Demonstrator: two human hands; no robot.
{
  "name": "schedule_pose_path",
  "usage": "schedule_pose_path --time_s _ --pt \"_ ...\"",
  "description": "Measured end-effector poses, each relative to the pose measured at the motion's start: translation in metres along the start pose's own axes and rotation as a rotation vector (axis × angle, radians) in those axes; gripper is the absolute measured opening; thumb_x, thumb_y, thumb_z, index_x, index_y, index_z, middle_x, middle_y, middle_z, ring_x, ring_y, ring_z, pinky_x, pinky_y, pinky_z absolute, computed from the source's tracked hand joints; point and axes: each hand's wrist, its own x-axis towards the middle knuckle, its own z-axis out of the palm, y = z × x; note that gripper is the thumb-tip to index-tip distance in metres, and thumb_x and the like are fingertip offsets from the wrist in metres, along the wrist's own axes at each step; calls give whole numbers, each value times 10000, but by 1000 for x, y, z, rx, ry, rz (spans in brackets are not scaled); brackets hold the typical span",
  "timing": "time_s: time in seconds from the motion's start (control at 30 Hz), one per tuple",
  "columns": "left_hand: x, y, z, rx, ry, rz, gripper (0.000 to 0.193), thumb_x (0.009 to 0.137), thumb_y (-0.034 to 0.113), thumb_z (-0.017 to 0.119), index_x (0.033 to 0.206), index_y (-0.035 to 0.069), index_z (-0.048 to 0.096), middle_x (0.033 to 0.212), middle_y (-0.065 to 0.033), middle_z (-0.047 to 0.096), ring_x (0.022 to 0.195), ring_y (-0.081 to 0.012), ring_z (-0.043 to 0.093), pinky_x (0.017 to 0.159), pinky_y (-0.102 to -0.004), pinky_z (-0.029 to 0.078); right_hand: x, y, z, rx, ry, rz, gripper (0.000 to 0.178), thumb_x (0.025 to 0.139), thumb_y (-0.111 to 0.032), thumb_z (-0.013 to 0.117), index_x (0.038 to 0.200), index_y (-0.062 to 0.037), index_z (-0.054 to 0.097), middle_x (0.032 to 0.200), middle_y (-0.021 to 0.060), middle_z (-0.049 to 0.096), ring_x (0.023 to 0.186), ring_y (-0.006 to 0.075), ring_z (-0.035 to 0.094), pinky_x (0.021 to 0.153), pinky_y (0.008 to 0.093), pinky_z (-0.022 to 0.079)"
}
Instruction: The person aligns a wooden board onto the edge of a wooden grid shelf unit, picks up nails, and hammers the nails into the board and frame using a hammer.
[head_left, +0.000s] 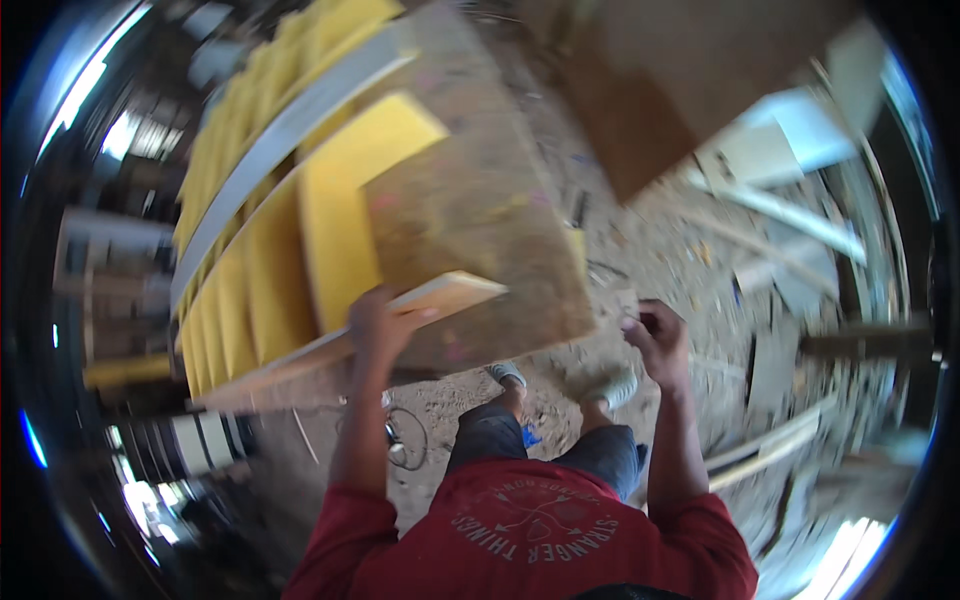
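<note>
My left hand (378,328) is closed on a long pale wooden strip (455,291) that runs along the near edge of a worn wooden worktable (480,210). Beside that hand stands a row of yellow boards (340,220), set side by side, with a grey-white strip (290,125) lying across them. Off the table's right corner, my right hand (660,340) pinches a small pale flat piece (627,302) between thumb and fingers. Motion blur hides what this small piece is made of.
At the upper right is a large brown board (690,70). Pale planks and sheets (780,215) lie on the dirt floor to the right, with more planks (770,445) lower down. A thin looped cable (408,440) lies on the floor near my left forearm.
</note>
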Motion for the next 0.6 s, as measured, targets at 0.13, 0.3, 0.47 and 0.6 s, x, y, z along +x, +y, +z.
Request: schedule_pose_path --time_s 0.13,0.3,0.47,0.6 --pt "2 -27 -10 -103 -51 136 635 841 334 864 1392 86 669 1292 -185 725 1195 -389 689 1024 -500 539 6 -78 123 93 -121 -72 232 1060 -167 734 1184 20 676 891 70 725 754 110 686 679 268 566" --pt "-12 -67 -3 -399 -27 304 617 910 172 753 1479 44 552 1370 -215 657 1282 -402 619 1097 -490 495 25 -121 280 -291 -204 -180 212 1089 -158 677 1198 24 673 879 89 722 729 138 687 662 297 547" --pt "-2 -99 7 -694 -36 563 490 920 14 679 1383 -70 542 1304 -244 638 1252 -426 595 1091 -505 490 85 -100 379 -737 -241 -414 233 1070 -193 671 1203 -4 703 853 164 701 724 235 677 700 397 531" --pt "3 -127 -8 -728 -105 538 396 907 32 722 1271 -60 596 1294 -237 628 1247 -400 589 1070 -505 496 131 -77 411 -733 -272 -9 294 1073 -258 658 1213 -5 713 846 178 713 725 312 675 711 409 535"
